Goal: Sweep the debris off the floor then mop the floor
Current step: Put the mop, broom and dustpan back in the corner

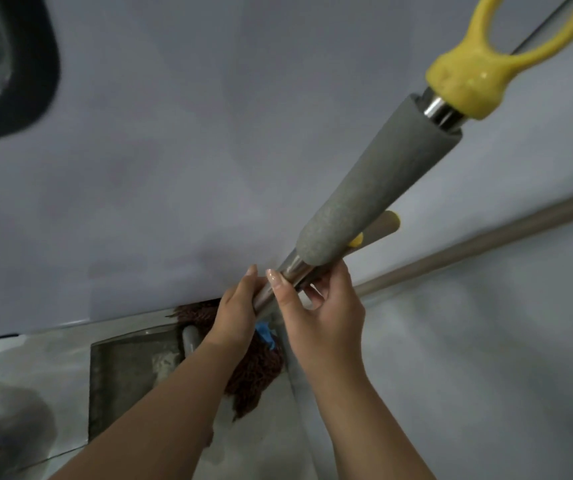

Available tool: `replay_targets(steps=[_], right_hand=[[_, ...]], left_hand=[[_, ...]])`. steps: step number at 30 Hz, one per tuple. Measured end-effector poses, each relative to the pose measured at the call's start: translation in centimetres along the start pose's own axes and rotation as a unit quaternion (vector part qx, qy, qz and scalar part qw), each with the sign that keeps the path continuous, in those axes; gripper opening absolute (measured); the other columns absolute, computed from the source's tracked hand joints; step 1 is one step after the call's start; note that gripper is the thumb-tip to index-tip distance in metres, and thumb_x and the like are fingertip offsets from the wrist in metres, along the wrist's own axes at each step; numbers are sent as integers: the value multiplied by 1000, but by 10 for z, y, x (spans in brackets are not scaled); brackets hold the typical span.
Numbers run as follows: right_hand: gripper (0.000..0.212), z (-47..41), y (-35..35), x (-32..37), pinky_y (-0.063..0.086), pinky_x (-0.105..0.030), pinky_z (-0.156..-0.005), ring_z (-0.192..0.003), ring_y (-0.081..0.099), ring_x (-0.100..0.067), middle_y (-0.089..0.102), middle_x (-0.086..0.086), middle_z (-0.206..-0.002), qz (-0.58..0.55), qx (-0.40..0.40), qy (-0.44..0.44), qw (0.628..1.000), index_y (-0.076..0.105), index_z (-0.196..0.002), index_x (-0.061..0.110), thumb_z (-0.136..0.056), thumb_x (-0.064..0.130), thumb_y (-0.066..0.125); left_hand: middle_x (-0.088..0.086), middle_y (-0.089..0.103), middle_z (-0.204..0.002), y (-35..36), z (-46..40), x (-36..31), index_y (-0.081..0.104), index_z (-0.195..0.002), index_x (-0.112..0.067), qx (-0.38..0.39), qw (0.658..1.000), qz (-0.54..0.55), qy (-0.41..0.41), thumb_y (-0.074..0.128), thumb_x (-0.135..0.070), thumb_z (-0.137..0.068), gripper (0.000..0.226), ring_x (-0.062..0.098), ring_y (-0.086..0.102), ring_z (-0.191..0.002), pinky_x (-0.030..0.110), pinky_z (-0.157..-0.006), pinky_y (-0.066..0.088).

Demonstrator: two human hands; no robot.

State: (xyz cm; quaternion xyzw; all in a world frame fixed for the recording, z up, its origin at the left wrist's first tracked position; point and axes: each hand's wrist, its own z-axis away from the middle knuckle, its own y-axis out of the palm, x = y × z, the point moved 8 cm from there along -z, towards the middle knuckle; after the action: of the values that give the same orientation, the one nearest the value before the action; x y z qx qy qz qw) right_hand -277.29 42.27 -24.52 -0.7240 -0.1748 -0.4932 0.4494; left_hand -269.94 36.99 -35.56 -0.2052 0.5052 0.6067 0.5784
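Observation:
A mop stands nearly upright in front of me. Its metal handle (292, 271) carries a grey foam sleeve (368, 188) and a yellow loop cap (468, 81) at the top. The brown shaggy mop head (257, 372) rests on the tiled floor (36, 368) below, with a blue fitting (265, 333) above it. My left hand (235, 313) grips the metal handle just under the foam sleeve. My right hand (319, 306) holds the same handle from the right, thumb and fingers curled round it.
A grey wall (174, 150) fills most of the view. A beige pipe (486, 247) runs slanted along the wall at right. A dark floor drain recess (129, 379) with a grey pipe stub (190, 339) lies beside the mop head. A dark rounded object (39, 64) sits upper left.

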Motion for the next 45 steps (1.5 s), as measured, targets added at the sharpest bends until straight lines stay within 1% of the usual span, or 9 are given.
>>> replay_targets(steps=[6,13,18,23,28,33,37,42,45], right_hand=[[67,3,-4,-1,46,-1,-80,-103,62,2,65,14,-111,11,7,-10,1000,53,-118,34,-59,63,60],[55,-10,-17,1,50,-12,-81,-99,64,1,69,13,-105,11,-31,-6,999,53,-104,40,-56,66,61],[44,-5,-20,2,50,-10,-79,-95,65,2,70,15,-99,29,-63,-14,998,53,-94,44,-58,67,60],[45,-11,-25,2,49,-11,-82,-97,65,2,70,16,-99,36,-98,-23,994,57,-97,40,-60,66,57],[69,-10,-28,-2,44,-4,-78,-94,65,-1,72,11,-97,47,-133,-17,990,67,-105,18,-60,67,51],[68,-19,-28,-6,47,-10,-80,-93,66,1,71,12,-96,28,-128,0,991,66,-105,19,-58,67,53],[46,-26,-27,-10,52,-7,-74,-84,67,6,71,13,-93,-31,-93,26,995,62,-92,30,-55,57,67],[57,-24,-23,-18,54,-12,-80,-97,67,-1,70,3,-105,-34,-22,20,999,60,-111,19,-62,46,72],[54,-21,-16,-21,54,-13,-82,-99,67,-3,69,-2,-108,-30,-1,25,999,59,-115,12,-68,33,74]], left_hand=[[8,64,-88,-4,1,9,63,-83,-11,-48,998,23,-25,39,-28,-99,33,5,61,-72,14,-64,46],[-6,58,-42,7,-11,-5,58,-61,-10,-27,999,0,18,36,-17,-99,44,-3,53,-42,5,-39,37],[11,63,-85,12,-20,9,64,-79,-11,27,999,24,-27,37,-23,-98,35,16,57,-77,25,-70,44],[-7,49,-74,11,-28,3,51,-70,-25,-26,999,13,39,38,-7,-98,36,-2,53,-63,-2,-54,36],[4,54,-73,14,-36,12,57,-65,-16,-50,999,10,14,40,-13,-98,37,5,51,-64,8,-54,40],[-13,57,-47,22,-45,10,53,-61,-22,-19,999,-19,43,37,-6,-98,43,-14,54,-50,0,-50,37],[-9,62,-50,24,-46,12,60,-58,-19,-24,1000,14,8,41,-13,-97,44,2,60,-59,19,-62,44],[-31,56,-44,25,-35,20,63,-38,-33,-48,998,45,22,37,-11,-98,69,-18,54,-49,2,-54,40],[-44,47,-44,17,-32,17,59,-67,-34,-56,997,24,38,35,-5,-99,50,-28,47,-54,-6,-52,34]])
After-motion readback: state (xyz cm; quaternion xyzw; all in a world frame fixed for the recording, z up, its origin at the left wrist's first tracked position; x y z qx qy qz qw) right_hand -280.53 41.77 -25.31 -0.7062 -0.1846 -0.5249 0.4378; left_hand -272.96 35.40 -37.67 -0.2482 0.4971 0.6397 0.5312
